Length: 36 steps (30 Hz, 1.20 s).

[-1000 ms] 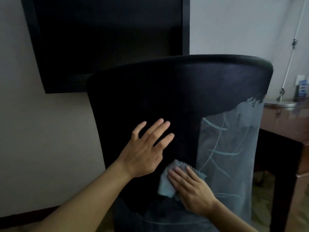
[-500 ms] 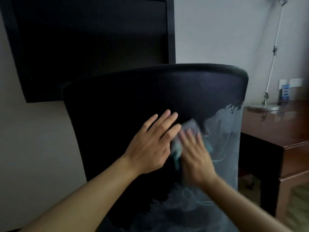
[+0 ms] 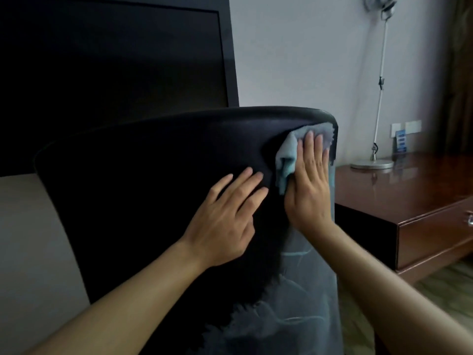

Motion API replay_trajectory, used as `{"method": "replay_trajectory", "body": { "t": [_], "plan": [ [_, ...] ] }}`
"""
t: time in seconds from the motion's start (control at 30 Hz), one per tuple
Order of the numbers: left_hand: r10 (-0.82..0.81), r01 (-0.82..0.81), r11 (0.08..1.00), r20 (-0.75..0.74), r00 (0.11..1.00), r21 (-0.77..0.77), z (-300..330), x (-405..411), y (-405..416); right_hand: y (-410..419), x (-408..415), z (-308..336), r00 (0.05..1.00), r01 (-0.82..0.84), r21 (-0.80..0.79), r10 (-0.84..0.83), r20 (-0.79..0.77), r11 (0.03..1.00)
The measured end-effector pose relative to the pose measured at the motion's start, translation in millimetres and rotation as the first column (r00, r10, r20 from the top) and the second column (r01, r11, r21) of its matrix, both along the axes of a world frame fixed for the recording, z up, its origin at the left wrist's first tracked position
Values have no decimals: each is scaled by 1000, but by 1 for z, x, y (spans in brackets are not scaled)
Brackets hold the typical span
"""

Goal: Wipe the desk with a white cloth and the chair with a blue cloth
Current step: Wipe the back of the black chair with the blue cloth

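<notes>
The black chair back fills the middle of the view, seen from behind. My right hand presses a blue cloth flat against its upper right corner, fingers straight and pointing up. The cloth bunches out to the left of that hand and peeks above the fingertips. My left hand rests flat on the chair back just left of it, fingers spread. The brown wooden desk stands to the right of the chair. No white cloth is in view.
A silver desk lamp stands on the desk's far left corner, its thin arm rising up the wall. A dark framed panel hangs on the wall behind the chair. The desk has a drawer facing me. Wood floor shows at lower right.
My right hand has slid the blue cloth up the chair back from low centre to the upper right corner. The left hand stayed flat on the chair. The view shifted left and up.
</notes>
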<state>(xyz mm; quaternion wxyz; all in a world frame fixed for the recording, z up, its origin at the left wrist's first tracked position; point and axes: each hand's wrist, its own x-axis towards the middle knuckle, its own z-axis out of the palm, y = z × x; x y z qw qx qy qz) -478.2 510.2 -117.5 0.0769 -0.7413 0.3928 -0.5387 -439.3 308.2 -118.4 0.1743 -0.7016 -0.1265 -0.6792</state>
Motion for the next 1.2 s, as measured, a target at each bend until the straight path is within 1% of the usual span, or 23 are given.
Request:
{"method": "replay_trajectory", "body": {
  "t": [0.07, 0.13, 0.17, 0.2, 0.23, 0.27, 0.33, 0.4, 0.53, 0.57, 0.6, 0.63, 0.7, 0.73, 0.8, 0.87, 0.93, 1.0, 1.03, 1.07, 1.13, 1.17, 1.2],
  "plan": [
    [-13, 13, 1000, 17, 1000, 7, 3, 2, -11, 12, 2, -45, 997, -41, 126, 48, -59, 991],
    [-7, 6, 1000, 32, 999, 20, 3, 4, -21, 35, -6, -118, 983, -60, 263, 103, -150, 963],
    [1, -2, 999, 34, 999, 36, 1, 4, -25, 48, -12, -157, 976, -53, 281, 110, -190, 958],
    [13, -15, 998, 33, 999, 55, -2, 5, -29, 58, -18, -191, 971, -46, 254, 103, -216, 966],
    [31, -33, 997, 32, 999, 74, -4, 6, -31, 64, -22, -214, 970, -38, 222, 89, -227, 974],
    [49, -52, 995, 36, 998, 86, -5, 7, -33, 67, -23, -222, 966, -31, 229, 88, -244, 973],
    [75, -79, 993, 45, 996, 93, -3, 9, -35, 63, -19, -193, 948, -4, 356, 116, -295, 934],
    [80, -86, 990, 52, 995, 109, -2, 13, -34, 54, -15, -132, 948, 6, 466, 143, -285, 885],
    [99, -109, 982, 68, 993, 155, -1, 18, -29, 7, 1, 7, 977, -31, 539, 139, -160, 841],
    [101, -110, 982, 68, 993, 154, -1, 19, -29, -3, 6, 26, 977, -55, 551, 159, -143, 833],
    [102, -112, 982, 68, 992, 154, -2, 20, -29, -10, 9, 32, 975, -81, 558, 182, -128, 826],
    [104, -114, 982, 73, 992, 153, -2, 20, -30, -12, 11, 26, 973, -105, 558, 202, -115, 823],
    [100, -111, 984, 85, 991, 140, -2, 20, -31, -7, 16, -23, 969, -109, 598, 218, -113, 794],
    [96, -107, 985, 85, 992, 136, -2, 20, -31, 0, 17, -61, 963, -84, 654, 229, -140, 752],
    [87, -96, 986, 70, 994, 137, -3, 19, -32, 22, 7, -144, 917, 11, 771, 302, -262, 637],
    [83, -91, 985, 58, 995, 149, -3, 18, -32, 44, -8, -204, 858, 97, 821, 371, -356, 563],
    [74, -80, 983, 44, 996, 167, -1, 19, -31, 55, -17, -220, 826, 151, 850, 408, -388, 504],
    [60, -64, 982, 28, 998, 175, 1, 19, -31, 51, -13, -190, 840, 165, 880, 404, -362, 445],
    [55, -59, 983, 26, 998, 173, 2, 20, -31, 45, -10, -167, 853, 159, 872, 380, -358, 464],
    [48, -52, 984, 27, 998, 171, 2, 20, -32, 39, -6, -139, 868, 144, 841, 341, -361, 522],
    [35, -37, 985, 15, 999, 167, 2, 19, -33, 26, 0, -76, 902, 71, 725, 267, -341, 685],
    [36, -35, 985, 1, 999, 169, 0, 18, -33, 20, 2, -49, 916, 33, 673, 248, -317, 739],
    [38, -35, 984, -11, 999, 174, 0, 18, -33, 14, 5, -26, 929, 5, 635, 231, -288, 772]
  ]
}}
